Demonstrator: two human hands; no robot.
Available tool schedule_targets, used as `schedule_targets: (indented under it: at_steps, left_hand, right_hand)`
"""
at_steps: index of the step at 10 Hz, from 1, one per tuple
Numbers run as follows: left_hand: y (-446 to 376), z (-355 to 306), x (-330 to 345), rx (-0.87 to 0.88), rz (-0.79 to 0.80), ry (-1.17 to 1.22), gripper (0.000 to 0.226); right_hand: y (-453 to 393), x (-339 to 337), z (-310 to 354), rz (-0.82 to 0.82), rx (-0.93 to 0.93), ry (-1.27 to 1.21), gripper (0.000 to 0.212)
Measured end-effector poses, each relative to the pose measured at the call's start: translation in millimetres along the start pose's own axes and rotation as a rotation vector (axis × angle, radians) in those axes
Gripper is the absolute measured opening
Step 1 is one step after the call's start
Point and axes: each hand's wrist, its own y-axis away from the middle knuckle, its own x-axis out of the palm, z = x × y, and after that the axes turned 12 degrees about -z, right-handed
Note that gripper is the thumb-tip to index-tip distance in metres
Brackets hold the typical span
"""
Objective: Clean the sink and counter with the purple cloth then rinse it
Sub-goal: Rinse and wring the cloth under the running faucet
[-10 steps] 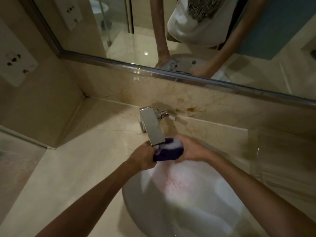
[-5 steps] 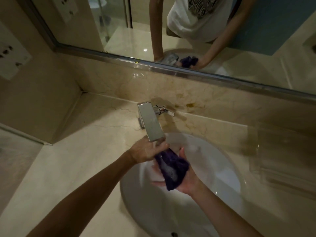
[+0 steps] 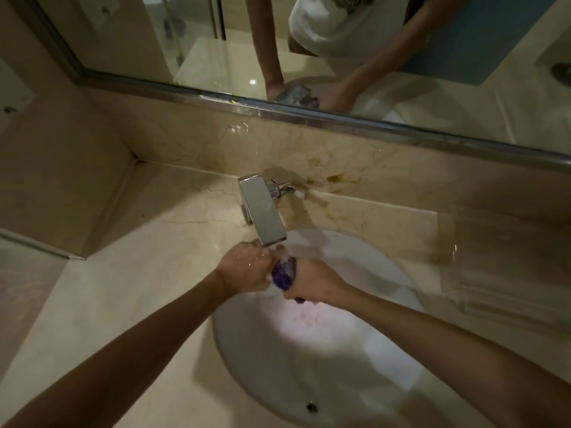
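Observation:
The purple cloth [image 3: 284,272] is bunched into a wet wad just under the spout of the chrome faucet [image 3: 262,211], and water runs onto it. My left hand [image 3: 247,268] grips its left side and my right hand [image 3: 313,281] grips its right side, so only a narrow strip of cloth shows between them. Both hands hang over the back part of the white oval sink [image 3: 309,366]. The beige marble counter [image 3: 123,288] surrounds the basin.
A mirror [image 3: 309,57] with a metal lower frame runs along the back wall and reflects a person's torso and arms. A stained marble backsplash [image 3: 340,162] sits beneath it. A side wall [image 3: 55,180] closes the left. The overflow hole [image 3: 311,406] is at the basin's near side.
The cloth hung open across my right palm half a second ago; now both hands have closed around it and squeezed it into a wad right beneath the spout.

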Motion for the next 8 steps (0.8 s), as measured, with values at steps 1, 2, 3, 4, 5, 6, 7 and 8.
schedule_targets:
  at_steps: [1, 2, 3, 4, 5, 6, 7, 8]
  left_hand:
    - [0.9, -19.0, 3.1, -0.273, 0.137, 0.041, 0.029]
    - [-0.5, -17.8, 2.4, -0.485, 0.392, 0.324, 0.019]
    - [7.7, -20.5, -3.3, -0.602, 1.148, 0.658, 0.021]
    - [26.0, -3.4, -0.4, -0.575, 1.248, 0.815, 0.015]
    - [13.8, 11.6, -12.5, -0.87, 0.934, 1.08, 0.011]
    - [25.2, 11.1, -17.4, -0.966, 0.761, 1.348, 0.031]
    - [27.5, 0.0, -15.2, -1.027, 0.627, 1.197, 0.035]
    - [31.7, -4.1, -20.9, -1.064, 0.512, 1.085, 0.036]
  right_hand:
    - [-10.0, 10.6, -4.8, -0.234, -0.292, 0.505, 0.027]
    - [-16.1, 9.1, -6.9, -0.231, -0.498, 0.664, 0.021]
    - [-19.1, 2.6, -0.2, -0.189, -0.605, 0.711, 0.017]
    - [-25.9, -2.2, 3.1, -0.242, -0.66, 0.664, 0.019]
    - [-35.3, -8.9, 6.4, -0.33, -0.795, 0.685, 0.018]
    - [-41.7, -18.3, 17.4, -0.212, -0.768, 0.677, 0.021]
    - [-56.1, -19.6, 25.3, 0.12, -0.482, 0.533, 0.031]
    - [-72.1, -15.6, 26.9, 0.316, -0.334, 0.43, 0.035]
